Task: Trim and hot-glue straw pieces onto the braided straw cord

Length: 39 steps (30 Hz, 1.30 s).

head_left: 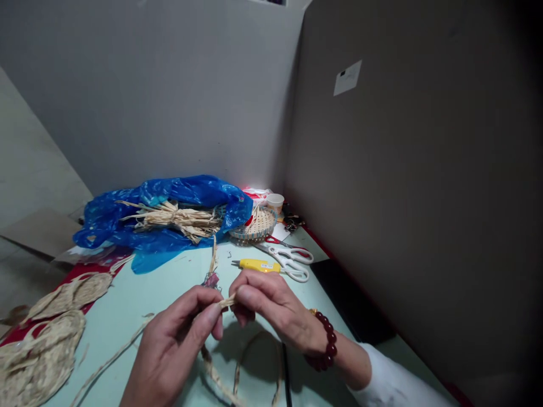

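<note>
Straw cord (228,302) is running between the left hand (173,339) and the right hand (274,305), each pinching it between thumb and fingers, while more cord is curving below them. Ahead, a blue plastic bag (106,217) is lying open around a straw bundle (182,220), beside a shallow woven basket (257,228). White-handled scissors (291,255) are resting on the pale green table (169,277); a grey panel (169,96) is standing behind.

One head-worn view faces forward and down, close behind the left hand (169,345) and right hand (275,308), across the table (165,282); its right edge seems shadowed.
</note>
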Available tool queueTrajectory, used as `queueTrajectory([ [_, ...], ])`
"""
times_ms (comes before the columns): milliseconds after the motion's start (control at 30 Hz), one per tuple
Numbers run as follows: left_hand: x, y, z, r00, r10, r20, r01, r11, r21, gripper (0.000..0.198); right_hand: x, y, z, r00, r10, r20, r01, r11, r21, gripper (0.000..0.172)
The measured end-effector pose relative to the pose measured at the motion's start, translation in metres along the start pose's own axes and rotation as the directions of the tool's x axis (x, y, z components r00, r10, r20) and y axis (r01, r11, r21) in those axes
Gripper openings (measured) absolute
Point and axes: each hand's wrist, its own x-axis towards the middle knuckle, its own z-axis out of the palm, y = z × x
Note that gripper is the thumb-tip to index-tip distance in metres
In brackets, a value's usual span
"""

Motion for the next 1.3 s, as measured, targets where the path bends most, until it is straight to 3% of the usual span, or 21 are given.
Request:
queueTrajectory([
  [67, 0.000, 0.001, 0.002, 0.999, 0.009, -0.049, -0.008, 1.000, 0.016, 0.022, 0.001, 0.003, 0.001, 1.000, 0.027, -0.009, -0.026, 0.997, 0.067, 0.024],
  [233, -0.002, -0.001, 0.009, 0.995, 0.012, -0.104, -0.010, 1.000, 0.017, 0.017, 0.002, 0.009, 0.011, 0.972, -0.056, -0.227, 0.049, 0.998, -0.035, 0.011],
  [300, -0.001, -0.002, 0.010, 0.995, 0.009, -0.096, -0.006, 0.999, 0.033, 0.017, 0.002, 0.009, 0.013, 0.964, -0.042, -0.262, 0.037, 0.999, -0.025, 0.010],
  [467, 0.002, -0.002, 0.006, 0.999, -0.026, 0.018, 0.027, 0.997, -0.073, 0.024, 0.004, 0.011, 0.007, 0.960, 0.112, -0.256, -0.052, 0.972, 0.229, 0.019],
  [667, 0.006, -0.003, 0.001, 0.979, -0.148, 0.143, 0.172, 0.970, -0.169, 0.031, 0.006, 0.019, 0.001, 0.956, 0.203, -0.211, -0.092, 0.892, 0.443, 0.023],
  [967, 0.002, -0.002, 0.011, 0.986, -0.160, 0.049, 0.165, 0.975, -0.149, 0.033, 0.006, 0.013, 0.008, 0.942, 0.228, -0.246, -0.108, 0.901, 0.421, 0.023],
  [1067, 0.000, -0.002, 0.014, 0.989, -0.145, 0.016, 0.146, 0.982, -0.118, 0.033, 0.005, 0.011, 0.012, 0.942, 0.086, -0.325, -0.018, 0.978, 0.207, 0.013],
  [1133, -0.001, -0.002, 0.016, 0.991, -0.133, 0.001, 0.132, 0.986, -0.104, 0.032, 0.003, 0.010, 0.014, 0.917, -0.158, -0.366, 0.134, 0.987, -0.092, 0.005],
  [1233, -0.003, -0.003, 0.021, 0.992, -0.124, -0.022, 0.121, 0.989, -0.084, 0.031, -0.001, 0.012, 0.016, 0.808, -0.536, -0.243, 0.349, 0.768, -0.537, 0.011],
  [1300, -0.004, -0.003, 0.023, 0.992, -0.116, -0.042, 0.112, 0.991, -0.079, 0.030, -0.004, 0.014, 0.016, 0.750, -0.650, -0.125, 0.421, 0.615, -0.667, 0.015],
])
